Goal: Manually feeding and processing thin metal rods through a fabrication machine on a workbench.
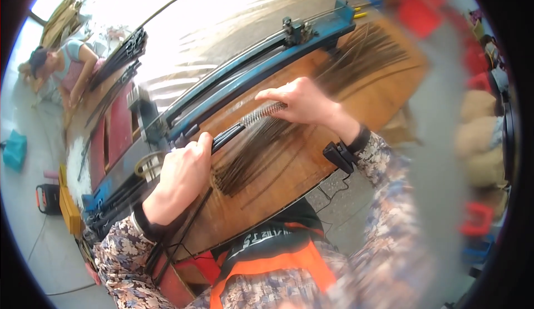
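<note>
My left hand [186, 171] is wrapped round dark rods [227, 137] that stick out past its thumb toward the upper right. A ribbed metal coil spring [262, 114] lies in line with the rods' far end. My right hand [303, 102] is closed on the spring's other end, with its index finger stretched toward the left. Whether the rods run inside the spring, I cannot tell. Just beneath, a bundle of thin dark wires or long springs [247, 162], smeared by motion, rests on the brown wooden tabletop [300, 164].
Beyond my hands a long blue metal rail machine [245, 73] crosses the table, with a clamp block [297, 31] on it. More thin lengths [367, 56] lie at the right. Another person [69, 70] is at the far left, beside black rods [119, 59]. Red containers [423, 14] stand at upper right.
</note>
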Action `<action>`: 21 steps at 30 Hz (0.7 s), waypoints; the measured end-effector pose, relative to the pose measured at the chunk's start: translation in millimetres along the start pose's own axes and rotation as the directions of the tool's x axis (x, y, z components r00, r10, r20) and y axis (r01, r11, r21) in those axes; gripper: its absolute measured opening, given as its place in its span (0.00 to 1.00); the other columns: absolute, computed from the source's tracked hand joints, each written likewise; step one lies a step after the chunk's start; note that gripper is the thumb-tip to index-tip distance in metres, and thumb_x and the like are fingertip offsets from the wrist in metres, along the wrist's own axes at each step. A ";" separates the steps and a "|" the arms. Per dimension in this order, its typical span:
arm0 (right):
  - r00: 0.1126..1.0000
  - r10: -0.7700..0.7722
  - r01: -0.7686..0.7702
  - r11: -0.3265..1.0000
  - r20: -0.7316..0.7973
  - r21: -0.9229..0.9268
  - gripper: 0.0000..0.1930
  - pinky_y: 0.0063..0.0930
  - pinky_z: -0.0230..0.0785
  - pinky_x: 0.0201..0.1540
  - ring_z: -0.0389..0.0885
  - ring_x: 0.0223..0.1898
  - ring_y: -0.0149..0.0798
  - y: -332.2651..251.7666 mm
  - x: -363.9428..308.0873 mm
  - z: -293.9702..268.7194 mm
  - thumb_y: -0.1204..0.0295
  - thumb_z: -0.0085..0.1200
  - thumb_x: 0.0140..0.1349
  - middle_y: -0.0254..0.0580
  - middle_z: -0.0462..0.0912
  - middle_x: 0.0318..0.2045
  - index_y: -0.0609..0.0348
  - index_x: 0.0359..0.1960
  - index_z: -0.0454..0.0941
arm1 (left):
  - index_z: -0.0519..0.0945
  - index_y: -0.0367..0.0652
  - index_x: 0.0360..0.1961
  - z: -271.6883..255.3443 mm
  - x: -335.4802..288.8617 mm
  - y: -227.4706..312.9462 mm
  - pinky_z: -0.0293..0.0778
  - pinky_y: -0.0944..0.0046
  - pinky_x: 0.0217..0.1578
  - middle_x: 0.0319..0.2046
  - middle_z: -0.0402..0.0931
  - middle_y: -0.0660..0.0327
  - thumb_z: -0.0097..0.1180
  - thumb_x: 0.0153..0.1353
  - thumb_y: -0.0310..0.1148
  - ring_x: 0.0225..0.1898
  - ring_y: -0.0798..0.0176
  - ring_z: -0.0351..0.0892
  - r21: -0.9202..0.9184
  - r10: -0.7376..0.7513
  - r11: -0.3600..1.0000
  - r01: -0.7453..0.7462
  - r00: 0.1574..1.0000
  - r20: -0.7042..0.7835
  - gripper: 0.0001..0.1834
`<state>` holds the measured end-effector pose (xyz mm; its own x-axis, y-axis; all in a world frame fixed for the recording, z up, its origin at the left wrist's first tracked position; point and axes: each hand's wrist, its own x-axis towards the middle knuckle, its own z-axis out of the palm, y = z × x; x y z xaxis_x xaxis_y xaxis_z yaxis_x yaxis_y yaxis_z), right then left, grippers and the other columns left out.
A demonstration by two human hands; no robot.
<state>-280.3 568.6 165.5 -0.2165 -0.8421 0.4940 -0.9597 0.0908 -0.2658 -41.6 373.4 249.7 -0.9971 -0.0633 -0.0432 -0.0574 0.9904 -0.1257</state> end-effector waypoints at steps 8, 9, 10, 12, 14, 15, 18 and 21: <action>0.995 -0.036 0.040 0.998 -0.090 0.043 0.20 0.34 0.79 0.34 0.87 0.34 0.46 13.9 -4.2 -4.2 0.63 0.68 0.56 0.46 0.87 0.34 0.48 0.51 0.82 | 0.70 0.40 0.38 -10.1 37.7 2.3 0.80 0.55 0.23 0.25 0.78 0.52 0.50 0.65 0.27 0.25 0.50 0.84 0.090 0.150 0.985 -0.146 0.988 -0.033 0.03; 0.978 -0.101 0.123 0.986 -0.183 0.115 0.18 0.35 0.79 0.33 0.87 0.32 0.46 26.5 -0.5 -3.3 0.64 0.67 0.57 0.47 0.87 0.32 0.48 0.50 0.82 | 0.69 0.40 0.38 -29.7 34.4 11.0 0.81 0.54 0.24 0.24 0.78 0.51 0.50 0.65 0.26 0.26 0.49 0.84 0.090 0.220 0.973 -0.213 0.972 -0.080 0.03; 0.993 0.068 -0.067 0.998 -0.098 0.015 0.18 0.36 0.78 0.31 0.86 0.31 0.47 48.7 -11.8 -4.2 0.63 0.68 0.57 0.45 0.87 0.31 0.48 0.49 0.83 | 0.69 0.40 0.37 -21.6 37.0 4.4 0.81 0.54 0.24 0.25 0.79 0.51 0.50 0.65 0.26 0.26 0.49 0.84 0.068 0.200 0.978 -0.196 0.978 -0.066 0.03; 0.987 0.143 -0.150 0.981 -0.069 -0.122 0.20 0.38 0.78 0.31 0.86 0.30 0.46 56.5 -18.1 2.2 0.64 0.68 0.55 0.44 0.86 0.31 0.47 0.50 0.83 | 0.69 0.40 0.37 -8.4 40.7 -5.0 0.81 0.55 0.25 0.25 0.79 0.51 0.51 0.64 0.26 0.26 0.48 0.84 0.051 0.148 0.988 -0.145 0.987 -0.058 0.04; 0.988 -0.050 0.050 0.999 -0.148 -0.002 0.16 0.37 0.78 0.31 0.85 0.28 0.45 29.9 -0.3 6.2 0.66 0.68 0.55 0.42 0.86 0.27 0.46 0.46 0.85 | 0.69 0.41 0.37 -3.3 36.2 -5.4 0.81 0.54 0.25 0.25 0.78 0.52 0.52 0.63 0.26 0.26 0.48 0.84 0.051 0.109 0.993 -0.108 0.994 -0.016 0.04; 0.967 -0.195 0.209 0.975 -0.166 0.071 0.14 0.37 0.77 0.30 0.85 0.26 0.45 22.9 4.8 6.1 0.66 0.68 0.54 0.40 0.85 0.24 0.46 0.44 0.86 | 0.69 0.41 0.37 -3.8 31.2 -3.1 0.81 0.54 0.25 0.25 0.78 0.52 0.52 0.63 0.26 0.26 0.48 0.84 0.048 0.114 0.992 -0.114 0.993 -0.005 0.04; 0.977 -0.076 0.079 0.997 -0.202 0.007 0.17 0.34 0.77 0.28 0.84 0.23 0.44 27.7 -4.8 23.0 0.67 0.67 0.54 0.38 0.83 0.20 0.45 0.47 0.84 | 0.69 0.41 0.37 -6.5 14.1 0.7 0.80 0.56 0.23 0.25 0.78 0.52 0.51 0.63 0.25 0.24 0.49 0.84 0.038 0.095 0.995 -0.095 0.995 -0.024 0.04; 1.000 0.020 -0.021 0.996 -0.017 -0.083 0.20 0.34 0.77 0.28 0.85 0.25 0.41 -27.5 3.9 25.8 0.67 0.66 0.56 0.39 0.84 0.23 0.45 0.52 0.82 | 0.69 0.41 0.37 0.0 -9.6 3.3 0.79 0.57 0.22 0.25 0.78 0.53 0.51 0.63 0.25 0.24 0.51 0.84 0.037 0.071 0.997 -0.072 0.997 0.027 0.04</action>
<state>-250.2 549.1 153.5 -0.2384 -0.8309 0.5028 -0.9665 0.1523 -0.2066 -32.2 377.2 249.6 -0.9969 0.0044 -0.0790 0.0169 0.9872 -0.1587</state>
